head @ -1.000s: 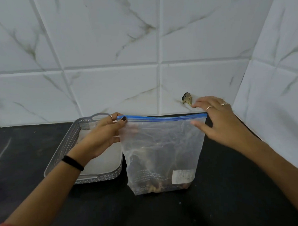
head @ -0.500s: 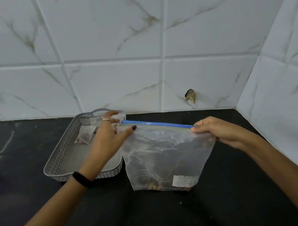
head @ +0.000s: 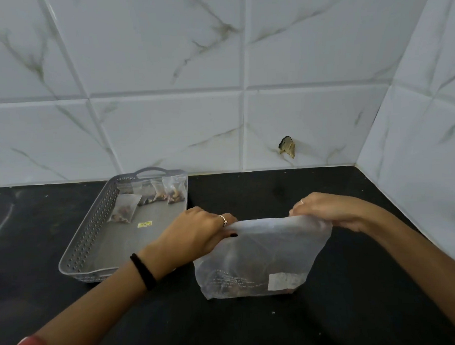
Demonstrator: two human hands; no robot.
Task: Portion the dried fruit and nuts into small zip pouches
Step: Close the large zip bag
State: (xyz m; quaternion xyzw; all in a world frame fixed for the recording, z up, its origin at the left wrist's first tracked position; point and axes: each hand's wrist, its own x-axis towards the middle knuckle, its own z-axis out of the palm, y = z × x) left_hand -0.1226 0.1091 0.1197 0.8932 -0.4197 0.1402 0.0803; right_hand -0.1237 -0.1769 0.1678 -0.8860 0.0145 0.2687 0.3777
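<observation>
A large clear zip bag (head: 261,259) with dried fruit and nuts at its bottom stands on the black counter (head: 254,327). Its top is folded over away from me, so the blue zip strip is hidden. My left hand (head: 197,233) grips the folded top at its left end. At the right end my right hand (head: 324,209) grips the same fold. A grey perforated tray (head: 76,254) to the left holds several small zip pouches (head: 123,208) filled with nuts, leaning at its far end.
White marble-look tiles form the back wall and the right wall, meeting in a corner at the right. A chipped hole (head: 287,146) marks the back wall. A small yellow sticker (head: 144,224) lies on the tray floor.
Both hands have come down and folded the bag's top over, hiding the blue zip strip. The view has tilted down, showing the pouches in the tray.
</observation>
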